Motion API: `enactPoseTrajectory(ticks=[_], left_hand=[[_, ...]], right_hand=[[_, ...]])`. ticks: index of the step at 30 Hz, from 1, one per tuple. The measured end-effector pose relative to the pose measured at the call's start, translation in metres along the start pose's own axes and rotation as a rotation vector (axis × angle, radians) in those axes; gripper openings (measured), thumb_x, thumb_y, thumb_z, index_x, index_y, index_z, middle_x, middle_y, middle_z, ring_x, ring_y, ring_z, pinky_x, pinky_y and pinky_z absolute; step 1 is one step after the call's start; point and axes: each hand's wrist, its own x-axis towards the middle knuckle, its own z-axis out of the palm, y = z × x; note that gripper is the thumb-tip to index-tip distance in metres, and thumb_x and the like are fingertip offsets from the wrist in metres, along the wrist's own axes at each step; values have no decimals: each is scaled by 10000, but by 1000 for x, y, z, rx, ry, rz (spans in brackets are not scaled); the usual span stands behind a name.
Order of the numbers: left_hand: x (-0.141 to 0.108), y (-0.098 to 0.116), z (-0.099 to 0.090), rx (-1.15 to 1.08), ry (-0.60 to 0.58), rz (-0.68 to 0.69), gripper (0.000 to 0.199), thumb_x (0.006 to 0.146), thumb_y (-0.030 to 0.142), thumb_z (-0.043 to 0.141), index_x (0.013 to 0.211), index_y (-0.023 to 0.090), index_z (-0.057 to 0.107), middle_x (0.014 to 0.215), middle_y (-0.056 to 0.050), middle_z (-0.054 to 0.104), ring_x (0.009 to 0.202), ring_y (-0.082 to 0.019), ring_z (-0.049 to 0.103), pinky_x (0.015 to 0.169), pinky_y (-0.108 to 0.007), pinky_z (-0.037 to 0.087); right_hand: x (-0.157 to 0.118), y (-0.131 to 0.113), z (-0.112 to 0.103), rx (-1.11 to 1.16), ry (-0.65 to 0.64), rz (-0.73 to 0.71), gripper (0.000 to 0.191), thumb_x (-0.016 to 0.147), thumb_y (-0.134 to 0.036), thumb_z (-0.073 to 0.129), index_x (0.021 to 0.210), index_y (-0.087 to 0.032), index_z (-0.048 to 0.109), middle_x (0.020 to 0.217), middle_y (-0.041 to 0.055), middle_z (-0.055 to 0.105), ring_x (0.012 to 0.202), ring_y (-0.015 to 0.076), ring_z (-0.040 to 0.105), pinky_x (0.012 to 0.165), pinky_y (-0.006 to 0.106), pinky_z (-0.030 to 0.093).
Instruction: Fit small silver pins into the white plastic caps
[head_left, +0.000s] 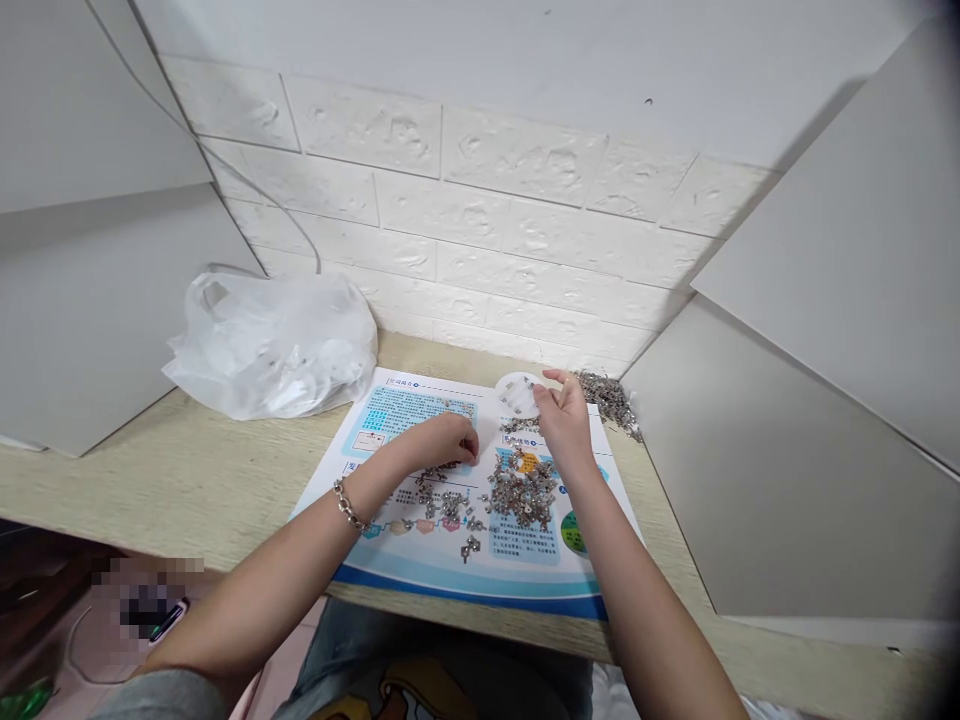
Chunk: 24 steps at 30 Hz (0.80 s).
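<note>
My left hand (451, 440) is over the printed sheet (442, 578), its fingers curled down and pinched together. Whatever they hold, if anything, is too small to make out. Small metal pieces (448, 505) lie scattered just below it. At the right rim of a round white disc (517, 408) is my right hand (566, 420), thumb and fingertips drawn together. Whether they grip the rim or a small piece above it I cannot tell. A few metallic bits show on the disc. Between my forearms sits a larger pile of small metal pieces (521, 495).
Another heap of metal pieces (609, 400) rests against the wall at the back right. A white plastic bag (277, 345) stands on the wooden table (217, 485) to the left. Grey panels (802, 480) close in both sides, and a white brick-patterned wall (480, 240) stands behind.
</note>
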Motion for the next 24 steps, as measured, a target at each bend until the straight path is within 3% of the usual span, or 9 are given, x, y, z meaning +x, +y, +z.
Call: enactPoseTrajectory(ticks=[10,24], left_hand=[[-3,8,-4,60,23,60,181,788,213,489,770,157,660,857,-44,600,764,-141,533,721,-241,380],[-7,12,2,113,19,-6,97,723,205,539,737,145,614,882,-60,579,788,-160,520,709,-267,383]], right_hand=[[-1,0,1,-16,0,-15,278,765,-375,507,987,-215,456,526,-73,231,429,78,244,396,200,218],[0,2,2,-51,2,-23,263,779,-370,481,988,-214,452,533,-67,232,443,89,251,405,207,221]])
